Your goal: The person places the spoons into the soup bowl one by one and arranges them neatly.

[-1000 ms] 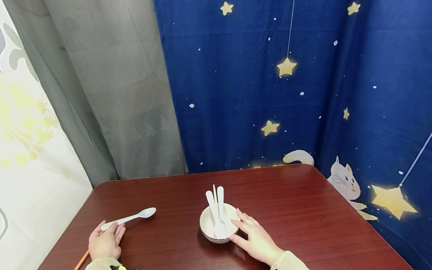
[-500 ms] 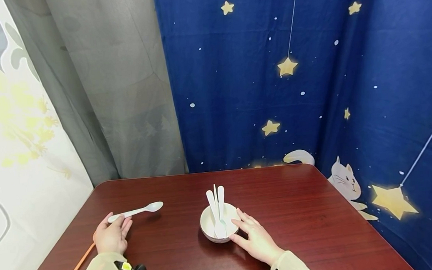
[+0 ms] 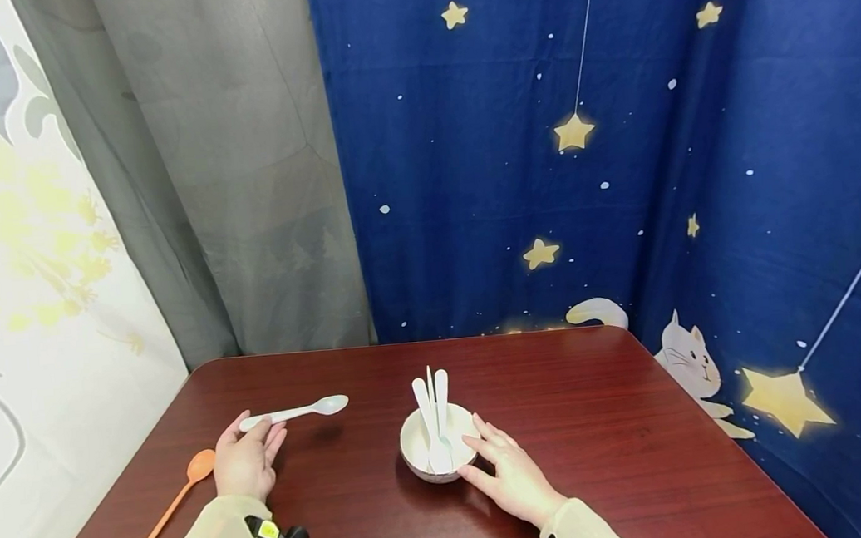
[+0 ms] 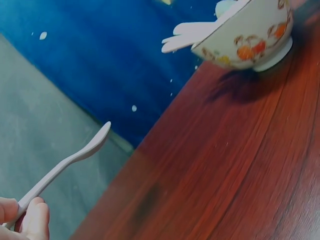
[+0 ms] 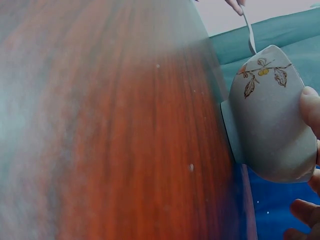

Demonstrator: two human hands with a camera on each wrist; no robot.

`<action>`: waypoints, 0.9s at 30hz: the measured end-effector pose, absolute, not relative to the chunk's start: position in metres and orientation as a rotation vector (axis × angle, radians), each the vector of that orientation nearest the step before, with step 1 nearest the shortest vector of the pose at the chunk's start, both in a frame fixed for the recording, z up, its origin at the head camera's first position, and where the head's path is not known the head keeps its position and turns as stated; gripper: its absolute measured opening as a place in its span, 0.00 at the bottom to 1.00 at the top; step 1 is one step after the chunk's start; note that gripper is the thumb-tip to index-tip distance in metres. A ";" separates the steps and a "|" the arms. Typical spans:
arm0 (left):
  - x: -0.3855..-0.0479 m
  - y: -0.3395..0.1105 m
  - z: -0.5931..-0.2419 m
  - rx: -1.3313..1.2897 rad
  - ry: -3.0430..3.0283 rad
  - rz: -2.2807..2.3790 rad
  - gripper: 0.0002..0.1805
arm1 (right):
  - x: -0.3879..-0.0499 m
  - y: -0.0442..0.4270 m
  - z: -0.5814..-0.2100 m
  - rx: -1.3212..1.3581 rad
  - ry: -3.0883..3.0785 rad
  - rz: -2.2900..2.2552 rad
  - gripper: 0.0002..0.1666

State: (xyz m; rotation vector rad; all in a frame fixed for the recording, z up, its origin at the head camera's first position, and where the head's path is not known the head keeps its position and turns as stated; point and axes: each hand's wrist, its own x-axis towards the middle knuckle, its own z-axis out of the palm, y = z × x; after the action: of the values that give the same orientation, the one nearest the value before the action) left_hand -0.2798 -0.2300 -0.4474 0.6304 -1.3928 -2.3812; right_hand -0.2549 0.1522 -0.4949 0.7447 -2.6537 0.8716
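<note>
My left hand [image 3: 245, 464] pinches the handle end of a white spoon [image 3: 298, 412] and holds it above the table, its bowl end pointing right; the left wrist view shows the spoon [image 4: 65, 162] between thumb and fingers. A small floral-patterned bowl [image 3: 413, 453] stands upright on the table. White long-handled utensils [image 3: 442, 401], at least one a spoon, lean inside it with their handles up. At the bowl's right side, my right hand [image 3: 516, 478] rests extended fingers and thumb against the rim and wall; the right wrist view shows the thumb on the bowl [image 5: 272, 120].
An orange spoon [image 3: 162, 524] lies on the dark red wooden table [image 3: 358, 524], left of my left forearm. Grey and blue star-printed curtains [image 3: 484, 173] hang behind the table's far edge. A white patterned cloth [image 3: 49, 396] hangs at the left.
My left hand has moved right and away from me with the white spoon, nearer the bowl. The orange spoon's head now shows. The right hand and bowl have stayed in place.
</note>
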 end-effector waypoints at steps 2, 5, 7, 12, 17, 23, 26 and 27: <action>-0.280 -0.225 -0.445 0.622 -1.419 -2.373 0.38 | -0.255 0.152 -0.495 0.746 -2.653 0.872 0.33; -0.281 -0.218 -0.443 0.587 -1.466 -2.372 0.38 | -0.256 0.152 -0.495 0.745 -2.655 0.868 0.33; -0.281 -0.213 -0.442 0.552 -1.501 -2.380 0.38 | -0.255 0.152 -0.495 0.746 -2.656 0.863 0.33; -0.282 -0.202 -0.439 0.458 -1.576 -2.405 0.37 | -0.255 0.152 -0.495 0.746 -2.659 0.869 0.33; -0.281 -0.194 -0.433 0.419 -1.647 -2.442 0.35 | -0.255 0.152 -0.494 0.745 -2.663 0.870 0.32; -0.281 -0.186 -0.427 0.372 -1.730 -2.489 0.34 | -0.255 0.152 -0.493 0.746 -2.669 0.876 0.32; -0.283 -0.182 -0.426 0.332 -1.784 -2.507 0.34 | -0.255 0.152 -0.493 0.744 -2.664 0.882 0.32; -0.284 -0.181 -0.425 0.320 -1.802 -2.512 0.34 | -0.255 0.152 -0.493 0.743 -2.663 0.882 0.33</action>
State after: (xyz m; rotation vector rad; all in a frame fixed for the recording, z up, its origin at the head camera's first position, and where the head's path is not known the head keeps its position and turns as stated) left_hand -0.2839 -0.1815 -0.4255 0.3204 -1.8025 -2.5118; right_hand -0.2547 0.1519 -0.4926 0.7434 -2.6626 0.8820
